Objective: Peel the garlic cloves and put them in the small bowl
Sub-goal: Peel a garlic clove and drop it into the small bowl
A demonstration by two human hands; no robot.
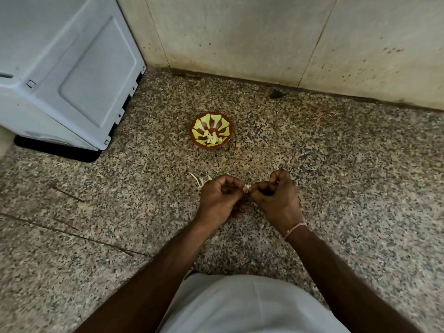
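Note:
A small red bowl (212, 121) with a green leaf pattern stands on the speckled granite counter (336, 179) and holds several peeled garlic cloves (212, 139). Nearer to me, my left hand (219, 199) and my right hand (276, 197) meet over the counter. Both pinch a small pale garlic clove (247, 188) between their fingertips; most of the clove is hidden by the fingers. Thin white garlic skins (200, 180) lie on the counter just left of my left hand.
A grey-blue appliance (67, 68) on a black base fills the back left corner. A stained tiled wall (264, 39) runs along the back of the counter. A small dark spot (276, 93) sits near the wall. My white shirt (245, 306) is at the bottom.

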